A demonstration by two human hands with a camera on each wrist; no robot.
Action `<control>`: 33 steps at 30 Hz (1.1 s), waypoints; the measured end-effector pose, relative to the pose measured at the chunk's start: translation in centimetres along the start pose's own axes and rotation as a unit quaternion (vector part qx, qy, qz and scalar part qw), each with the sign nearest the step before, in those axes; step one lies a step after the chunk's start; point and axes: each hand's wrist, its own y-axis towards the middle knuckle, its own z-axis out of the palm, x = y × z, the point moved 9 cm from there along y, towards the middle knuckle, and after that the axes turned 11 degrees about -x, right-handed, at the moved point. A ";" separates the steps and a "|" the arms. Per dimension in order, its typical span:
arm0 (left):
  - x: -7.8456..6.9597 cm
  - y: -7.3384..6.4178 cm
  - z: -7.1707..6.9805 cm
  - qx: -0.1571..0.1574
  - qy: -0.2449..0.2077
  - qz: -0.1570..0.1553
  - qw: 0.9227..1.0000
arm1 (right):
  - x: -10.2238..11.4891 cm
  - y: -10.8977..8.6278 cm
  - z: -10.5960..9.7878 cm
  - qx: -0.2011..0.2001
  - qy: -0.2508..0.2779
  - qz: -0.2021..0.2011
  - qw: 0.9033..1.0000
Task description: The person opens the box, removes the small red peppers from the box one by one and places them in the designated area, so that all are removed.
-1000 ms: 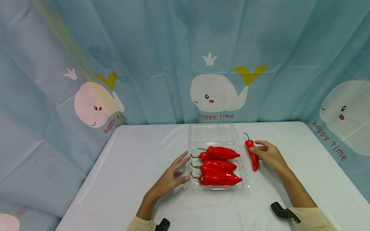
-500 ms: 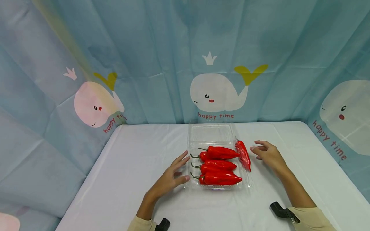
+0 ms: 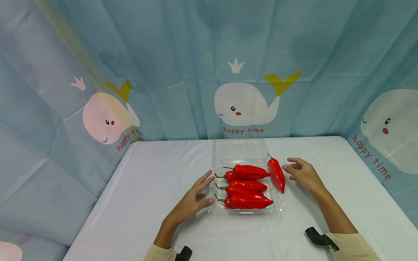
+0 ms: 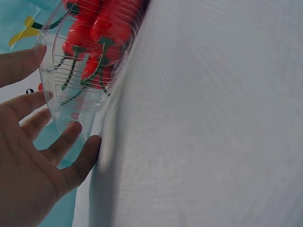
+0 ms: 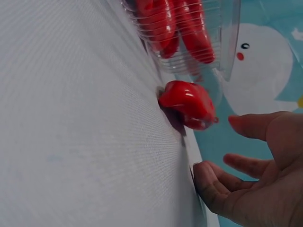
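A clear plastic container (image 3: 278, 203) lies with its lid (image 3: 240, 150) folded back, holding several red peppers (image 3: 249, 201) with green stems. My left hand (image 3: 192, 199) spreads its fingers at the container's left side; in the left wrist view (image 4: 28, 161) some fingertips touch the clear rim. One loose red pepper (image 3: 277, 175) lies on the table along the container's right side, outside its wall, as the right wrist view of that pepper (image 5: 187, 104) shows. Just right of it, my right hand (image 3: 305, 175) hovers apart with relaxed, slightly bent fingers and nothing between them.
A white cloth covers the table (image 3: 140, 217). Behind it hangs a blue curtain (image 3: 183, 108) with whale prints. Black camera mounts (image 3: 318, 239) sit at both wrists.
My right hand has let go of the loose pepper, which moved left against the container's side, then settled back slightly to the right. My left hand has stayed in place.
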 end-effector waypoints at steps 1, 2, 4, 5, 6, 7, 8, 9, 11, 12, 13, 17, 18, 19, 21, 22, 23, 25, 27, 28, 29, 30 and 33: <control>0.0 0.0 0.0 0.000 0.000 0.000 1.000 | 0.0 0.0 -0.1 -0.001 0.000 0.000 1.000; 0.0 0.0 0.0 0.000 -0.001 0.000 1.000 | 0.0 0.0 -0.1 -0.001 -0.001 0.000 1.000; 0.0 0.0 0.0 0.000 -0.003 0.004 1.000 | 0.1 0.0 -0.2 -0.003 0.000 0.002 1.000; -0.1 0.0 0.0 0.000 -0.004 0.005 1.000 | 0.1 -0.1 -0.2 -0.003 0.001 0.004 1.000; -0.1 0.0 0.0 0.000 -0.004 0.005 1.000 | 0.1 -0.1 -0.3 -0.004 0.002 0.006 1.000; -0.1 0.0 0.0 0.001 -0.004 0.005 1.000 | 0.1 -0.1 -0.3 -0.005 0.004 0.006 1.000; -0.1 0.0 0.0 0.001 -0.004 0.006 1.000 | 0.1 -0.1 -0.4 -0.005 0.005 0.007 1.000; -0.1 0.0 0.0 0.001 -0.004 0.006 1.000 | 0.2 -0.1 -0.4 -0.006 0.007 0.006 1.000; -0.1 0.0 0.0 0.003 -0.004 0.004 1.000 | 0.4 -0.1 -0.6 -0.011 0.010 0.001 1.000; -0.1 0.0 0.0 0.003 -0.003 0.003 1.000 | 0.5 -0.1 -0.6 -0.014 0.009 -0.004 1.000; -0.1 0.0 0.0 0.003 -0.003 0.004 1.000 | 0.7 -0.1 -0.7 -0.018 0.007 -0.009 1.000; -0.1 0.0 0.0 0.002 0.000 0.006 1.000 | 1.4 -0.3 -1.1 -0.032 0.007 -0.030 0.999; -0.1 0.0 0.0 0.002 0.001 0.006 1.000 | 1.6 -0.4 -1.2 -0.034 0.009 -0.033 0.999; 0.0 0.1 0.0 0.002 0.002 0.006 1.000 | 1.8 -0.4 -1.2 -0.034 0.012 -0.036 0.999; 0.0 0.1 0.0 0.001 0.003 0.007 1.000 | 2.2 -0.6 -1.1 -0.033 0.016 -0.039 0.999; 0.0 0.0 0.0 0.000 0.003 0.008 1.000 | 2.5 -0.7 -1.1 -0.032 0.018 -0.041 0.998; 0.1 0.0 0.0 -0.001 0.003 0.008 1.000 | 2.7 -0.9 -1.1 -0.032 0.019 -0.044 0.998; 0.1 0.0 -0.1 -0.001 0.000 0.011 1.000 | 3.3 -1.2 -1.1 -0.034 0.018 -0.053 0.998; 0.1 0.0 -0.1 -0.001 -0.003 0.013 1.000 | 4.0 -1.5 -1.1 -0.039 0.016 -0.067 0.997; 0.0 0.0 -0.1 -0.001 -0.004 0.015 1.000 | 4.3 -1.7 -1.2 -0.043 0.016 -0.077 0.996; 0.0 0.0 -0.1 0.000 -0.005 0.015 1.000 | 4.7 -1.9 -1.2 -0.045 0.016 -0.087 0.995; 0.0 0.0 -0.1 0.000 -0.005 0.015 1.000 | 5.1 -2.0 -1.2 -0.045 0.018 -0.096 0.994; 0.1 0.0 -0.1 0.000 -0.005 0.011 1.000 | 6.3 -2.6 -0.9 -0.040 0.030 -0.124 0.991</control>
